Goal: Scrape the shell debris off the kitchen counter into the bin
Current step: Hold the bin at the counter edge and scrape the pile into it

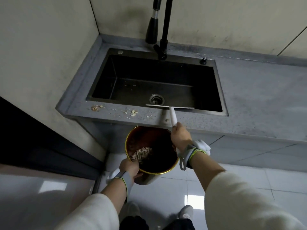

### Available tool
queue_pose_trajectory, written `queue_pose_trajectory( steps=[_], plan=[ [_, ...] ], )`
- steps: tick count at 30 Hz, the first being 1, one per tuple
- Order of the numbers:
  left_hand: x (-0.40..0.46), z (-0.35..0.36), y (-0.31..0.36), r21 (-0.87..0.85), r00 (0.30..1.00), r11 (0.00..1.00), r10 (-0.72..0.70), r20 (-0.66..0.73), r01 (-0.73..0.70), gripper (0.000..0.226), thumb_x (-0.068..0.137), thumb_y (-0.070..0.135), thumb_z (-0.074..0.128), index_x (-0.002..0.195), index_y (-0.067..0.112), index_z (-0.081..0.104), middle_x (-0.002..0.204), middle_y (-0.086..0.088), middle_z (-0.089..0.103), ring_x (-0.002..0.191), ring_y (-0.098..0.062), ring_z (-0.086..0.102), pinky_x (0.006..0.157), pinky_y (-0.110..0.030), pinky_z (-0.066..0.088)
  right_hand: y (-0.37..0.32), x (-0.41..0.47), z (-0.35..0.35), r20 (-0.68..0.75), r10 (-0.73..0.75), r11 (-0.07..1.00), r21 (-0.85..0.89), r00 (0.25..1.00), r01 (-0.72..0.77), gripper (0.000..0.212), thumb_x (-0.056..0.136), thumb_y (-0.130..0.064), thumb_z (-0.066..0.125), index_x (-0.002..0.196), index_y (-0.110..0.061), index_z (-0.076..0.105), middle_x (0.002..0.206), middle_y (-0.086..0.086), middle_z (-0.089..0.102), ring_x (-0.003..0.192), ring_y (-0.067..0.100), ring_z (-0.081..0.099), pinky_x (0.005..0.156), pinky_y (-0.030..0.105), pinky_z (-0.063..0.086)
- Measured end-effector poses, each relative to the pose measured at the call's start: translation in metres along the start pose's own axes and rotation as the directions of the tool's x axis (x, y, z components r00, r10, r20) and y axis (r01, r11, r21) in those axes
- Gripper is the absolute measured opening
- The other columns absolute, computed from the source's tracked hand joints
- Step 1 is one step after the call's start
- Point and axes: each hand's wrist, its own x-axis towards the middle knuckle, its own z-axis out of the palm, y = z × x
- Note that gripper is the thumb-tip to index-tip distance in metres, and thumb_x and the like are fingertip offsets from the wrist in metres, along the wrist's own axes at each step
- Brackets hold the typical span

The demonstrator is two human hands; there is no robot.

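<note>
Debris [114,110] lies light and loose along the counter [249,105] edge at ten o'clock from the bin [154,170], which the left hand [129,168] grips by its rim while the right hand [181,136] clasps the stiff scraper [172,116] by its handle.

shell debris [132,112]: pale scattered bits, lay along counter [249,100] front edge
bin [167,172]: round, gold-rimmed, tilted below counter edge, shell bits inside
scraper [170,107]: white-handled, blade at sink edge
</note>
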Motion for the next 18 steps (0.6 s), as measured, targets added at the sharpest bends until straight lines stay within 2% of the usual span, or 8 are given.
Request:
queue_pose_trajectory(
  steps=[3,6,8,9,12,15,18],
  plan=[
    [0.001,-0.009,0.006,0.008,0.999,1.0,0.004,0.047,-0.004,0.015,0.094,0.012,0.052,0.082,0.016,0.06,0.096,-0.013,0.066,0.093,-0.033,0.064,0.069,-0.038,0.059,-0.001,-0.008,0.008,-0.003,0.01,0.999,-0.05,1.0,-0.01,0.017,0.101,-0.026,0.03,0.098,-0.012,0.039,0.107,0.023,0.064,0.095,0.04,0.062,0.069,0.033,0.038],
    [0.001,-0.011,0.01,-0.006,0.997,1.0,-0.002,0.077,0.003,0.012,0.094,0.008,0.05,0.085,0.011,0.059,0.093,-0.013,0.063,0.089,-0.034,0.063,0.073,-0.042,0.06,0.004,-0.013,0.001,-0.014,0.004,0.992,-0.13,1.0,-0.006,0.023,0.1,-0.025,0.031,0.105,-0.008,0.045,0.105,0.022,0.065,0.094,0.042,0.062,0.071,0.038,0.045],
    [0.001,-0.01,0.011,-0.011,0.995,1.0,-0.01,0.097,0.011,0.007,0.094,0.007,0.049,0.094,0.009,0.056,0.097,-0.013,0.063,0.09,-0.035,0.063,0.077,-0.044,0.06,0.013,-0.019,-0.008,0.012,-0.006,0.989,-0.151,1.0,0.008,0.025,0.1,-0.026,0.031,0.109,-0.01,0.048,0.094,0.019,0.065,0.08,0.04,0.065,0.063,0.043,0.053],
    [0.0,-0.009,0.012,-0.008,0.993,1.0,-0.013,0.116,0.014,0.008,0.095,0.007,0.048,0.099,0.009,0.054,0.101,-0.014,0.063,0.093,-0.035,0.063,0.079,-0.045,0.059,0.017,-0.023,-0.013,0.037,-0.009,0.989,-0.149,0.999,0.014,0.025,0.099,-0.027,0.031,0.109,-0.012,0.048,0.087,0.016,0.065,0.07,0.037,0.064,0.055,0.041,0.055],
    [-0.006,-0.007,0.014,-0.013,0.989,1.0,-0.017,0.148,0.02,0.015,0.095,0.005,0.047,0.107,0.013,0.05,0.109,-0.013,0.06,0.101,-0.038,0.062,0.079,-0.043,0.059,0.031,-0.036,-0.023,0.074,-0.009,0.99,-0.143,0.997,0.02,0.026,0.098,-0.027,0.029,0.111,-0.017,0.049,0.076,0.013,0.062,0.047,0.029,0.056,0.037,0.029,0.047],
    [-0.01,-0.002,0.015,-0.021,0.987,0.999,-0.044,0.156,0.048,0.024,0.095,0.006,0.047,0.117,0.015,0.049,0.109,-0.01,0.055,0.104,-0.04,0.063,0.072,-0.037,0.059,0.039,-0.047,-0.025,0.092,-0.005,0.988,-0.154,0.996,0.019,0.028,0.097,-0.028,0.027,0.115,-0.021,0.048,0.072,0.011,0.061,0.037,0.025,0.051,0.035,0.025,0.043],
    [-0.01,0.005,0.014,-0.022,0.987,0.998,-0.058,0.151,0.062,0.026,0.095,0.004,0.047,0.12,0.009,0.05,0.113,-0.012,0.054,0.108,-0.042,0.061,0.069,-0.037,0.058,0.048,-0.061,-0.028,0.124,-0.013,0.985,-0.166,0.992,0.034,0.029,0.096,-0.029,0.026,0.117,-0.025,0.046,0.071,0.01,0.061,0.035,0.023,0.05,0.034,0.027,0.045]
  ],
)
